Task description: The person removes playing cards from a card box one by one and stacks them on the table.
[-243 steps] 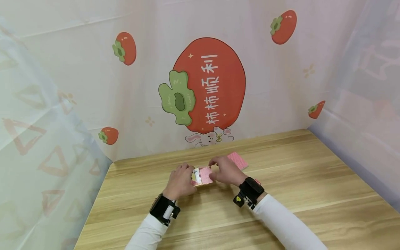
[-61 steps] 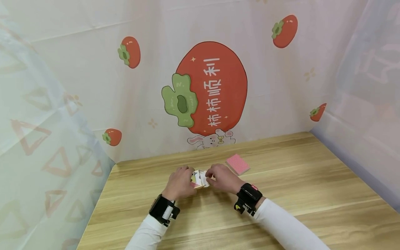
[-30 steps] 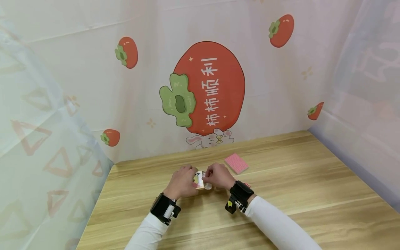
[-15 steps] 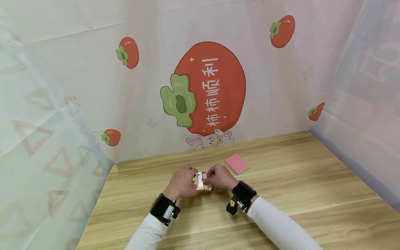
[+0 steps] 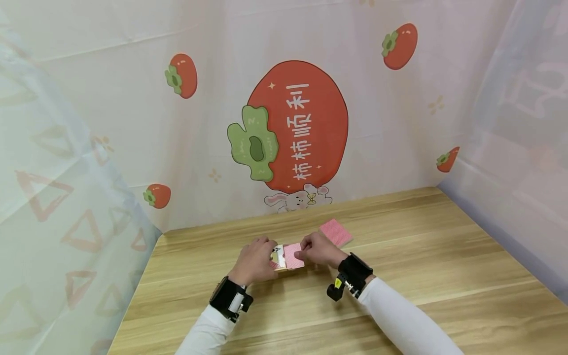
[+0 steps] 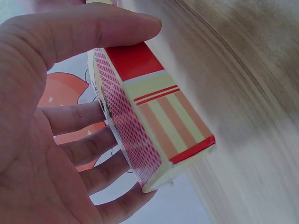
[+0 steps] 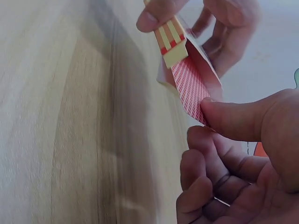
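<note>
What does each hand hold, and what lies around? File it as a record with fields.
Left hand: grips the card box
Right hand: pinches a patterned card
Card position: sticking out of the card box's open end
Nearby: card stack, patterned side up, beyond the right hand
Surface: wood-grain table
Backdrop: red fruit prints

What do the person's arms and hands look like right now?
The left sleeve and right sleeve are white. Each wrist wears a black device: the left device has a whitish patch, the right device a yellow mark. The left hand and right hand are ungloved.
</note>
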Action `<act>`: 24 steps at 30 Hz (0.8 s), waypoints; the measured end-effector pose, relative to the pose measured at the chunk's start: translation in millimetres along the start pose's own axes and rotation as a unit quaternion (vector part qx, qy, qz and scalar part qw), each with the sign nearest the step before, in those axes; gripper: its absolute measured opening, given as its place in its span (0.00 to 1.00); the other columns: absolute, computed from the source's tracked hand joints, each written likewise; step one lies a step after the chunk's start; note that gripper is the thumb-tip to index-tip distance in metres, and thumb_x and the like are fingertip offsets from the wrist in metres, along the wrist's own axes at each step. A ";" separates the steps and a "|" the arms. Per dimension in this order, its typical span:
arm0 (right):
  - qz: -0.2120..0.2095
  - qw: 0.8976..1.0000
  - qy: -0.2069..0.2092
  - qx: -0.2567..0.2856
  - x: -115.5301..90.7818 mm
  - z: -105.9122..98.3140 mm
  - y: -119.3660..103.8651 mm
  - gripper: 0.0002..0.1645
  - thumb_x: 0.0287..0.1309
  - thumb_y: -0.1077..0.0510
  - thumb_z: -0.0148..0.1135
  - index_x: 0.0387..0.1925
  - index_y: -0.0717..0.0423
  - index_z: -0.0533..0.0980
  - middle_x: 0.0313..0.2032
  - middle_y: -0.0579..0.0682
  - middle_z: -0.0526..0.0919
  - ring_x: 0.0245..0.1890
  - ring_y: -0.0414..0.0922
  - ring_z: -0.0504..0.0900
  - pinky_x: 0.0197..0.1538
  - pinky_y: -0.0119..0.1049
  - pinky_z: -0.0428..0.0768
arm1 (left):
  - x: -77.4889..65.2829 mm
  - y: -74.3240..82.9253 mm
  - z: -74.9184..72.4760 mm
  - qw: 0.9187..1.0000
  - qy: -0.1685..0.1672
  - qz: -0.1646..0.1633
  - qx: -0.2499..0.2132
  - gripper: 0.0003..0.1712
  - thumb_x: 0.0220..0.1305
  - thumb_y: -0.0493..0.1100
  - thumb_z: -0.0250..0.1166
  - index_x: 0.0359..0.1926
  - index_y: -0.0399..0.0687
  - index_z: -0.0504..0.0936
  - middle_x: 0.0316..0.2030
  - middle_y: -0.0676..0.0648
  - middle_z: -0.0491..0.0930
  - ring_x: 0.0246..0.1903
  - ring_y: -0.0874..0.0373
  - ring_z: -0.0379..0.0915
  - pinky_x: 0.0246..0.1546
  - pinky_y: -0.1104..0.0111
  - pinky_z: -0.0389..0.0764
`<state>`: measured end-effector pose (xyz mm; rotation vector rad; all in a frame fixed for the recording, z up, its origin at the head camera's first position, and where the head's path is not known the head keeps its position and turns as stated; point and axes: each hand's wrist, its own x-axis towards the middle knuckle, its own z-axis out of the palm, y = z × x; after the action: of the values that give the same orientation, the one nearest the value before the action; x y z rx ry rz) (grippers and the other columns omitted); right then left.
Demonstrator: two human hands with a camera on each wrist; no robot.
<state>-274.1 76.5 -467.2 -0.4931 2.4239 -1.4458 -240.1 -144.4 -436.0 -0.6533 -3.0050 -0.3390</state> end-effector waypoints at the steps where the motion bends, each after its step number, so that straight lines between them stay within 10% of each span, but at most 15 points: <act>1: 0.003 1.000 -0.001 0.004 -0.3 -0.7 0.0 0.12 0.61 0.59 0.71 0.26 0.59 0.77 0.18 0.44 0.72 0.17 0.38 0.64 0.22 0.32 0.61 | -0.3 -0.4 -0.1 1.000 0.000 -0.002 0.001 0.32 0.35 0.42 0.78 0.47 0.42 0.83 0.37 0.49 0.75 0.37 0.53 0.71 0.34 0.55 0.76; 13: -0.065 0.989 0.036 -0.125 -1.1 -0.3 -4.8 0.27 0.57 0.57 0.75 0.55 0.63 0.77 0.46 0.53 0.82 0.45 0.47 0.80 0.47 0.43 0.79 | -0.2 -2.6 -1.2 1.000 -0.005 -0.004 -0.006 0.32 0.37 0.41 0.77 0.50 0.41 0.83 0.38 0.48 0.75 0.38 0.52 0.71 0.35 0.54 0.76; 24: -0.145 0.965 0.021 -0.219 -1.2 4.6 -11.8 0.11 0.55 0.58 0.75 0.41 0.47 0.85 0.41 0.41 0.80 0.38 0.42 0.77 0.39 0.34 0.76 | -0.4 -3.6 -1.1 1.000 -0.003 -0.001 -0.008 0.33 0.36 0.42 0.77 0.50 0.41 0.83 0.38 0.48 0.75 0.38 0.51 0.71 0.34 0.54 0.76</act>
<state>-269.4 68.1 -458.8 -0.9568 2.8049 -1.0088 -241.2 -147.9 -435.7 -0.6538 -3.0122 -0.3612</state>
